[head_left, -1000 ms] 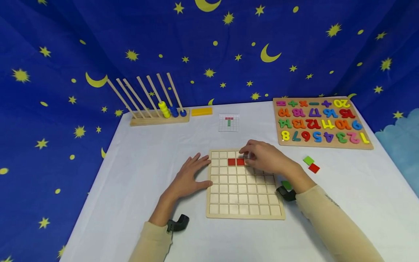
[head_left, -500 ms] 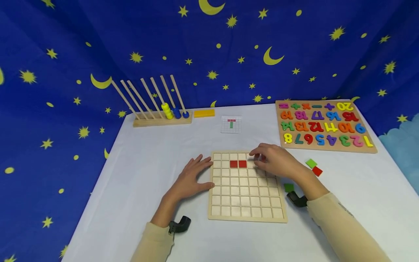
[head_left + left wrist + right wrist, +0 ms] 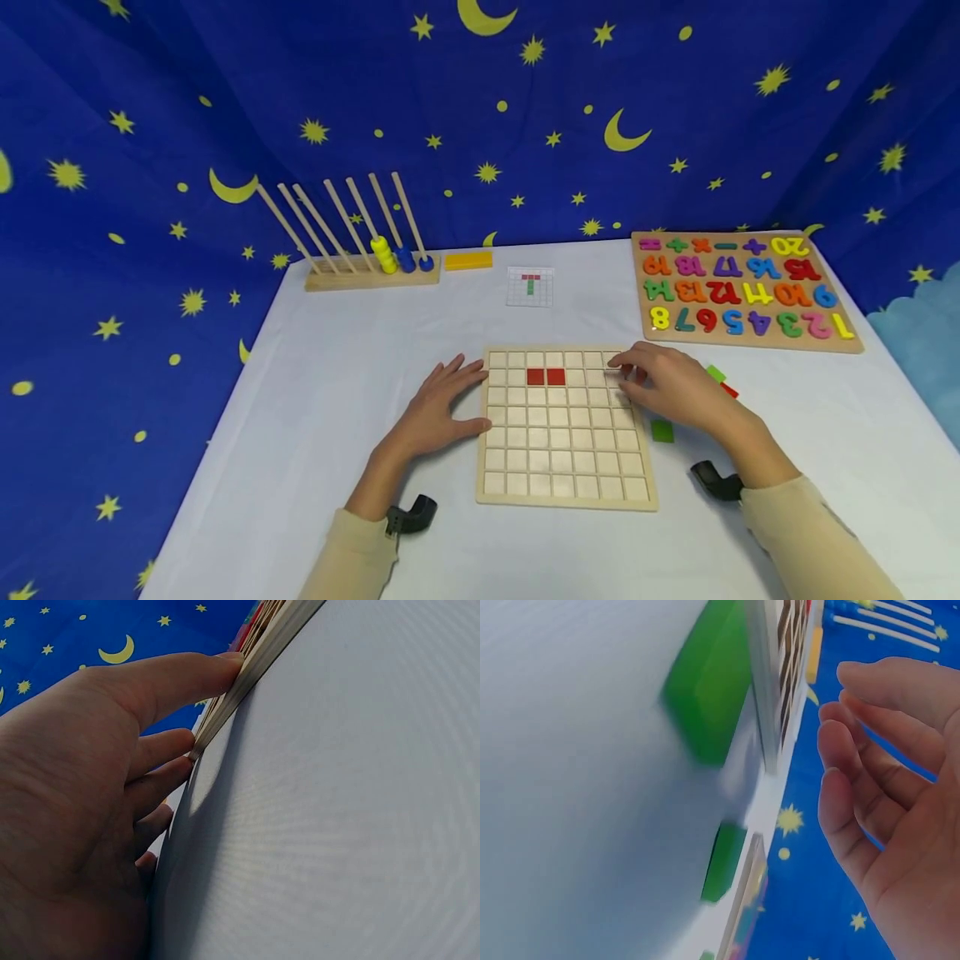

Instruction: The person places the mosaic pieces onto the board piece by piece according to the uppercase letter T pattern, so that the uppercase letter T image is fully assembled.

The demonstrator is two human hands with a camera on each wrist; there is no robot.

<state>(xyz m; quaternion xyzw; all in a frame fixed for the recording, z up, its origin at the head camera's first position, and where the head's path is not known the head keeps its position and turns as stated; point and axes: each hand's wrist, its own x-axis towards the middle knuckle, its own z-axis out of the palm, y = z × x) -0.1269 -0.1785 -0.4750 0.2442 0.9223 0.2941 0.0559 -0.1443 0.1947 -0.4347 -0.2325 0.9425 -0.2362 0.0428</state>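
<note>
A wooden grid board (image 3: 540,482) lies on the white table, with two red square tiles (image 3: 546,377) side by side in its second row from the far edge. At its left edge rests my left hand (image 3: 435,408), thumb and fingertips touching the rim with fingers extended. My right hand (image 3: 671,385) hovers over the board's far right side, fingers loosely bent and nothing between them in the right wrist view. Right of the board lies a green tile (image 3: 662,431). Partly behind the right hand are a light green tile (image 3: 716,373) and a red tile (image 3: 729,390).
Beyond the board lies a small pattern card (image 3: 530,287) with a red and green T shape. A wooden peg abacus (image 3: 372,277) and a yellow block (image 3: 468,261) stand at the back left. A number puzzle board (image 3: 746,292) occupies the back right.
My right hand has moved right from beside the red tiles to the board's right edge, and the green tile there shows fully. My left hand has stayed at the rim.
</note>
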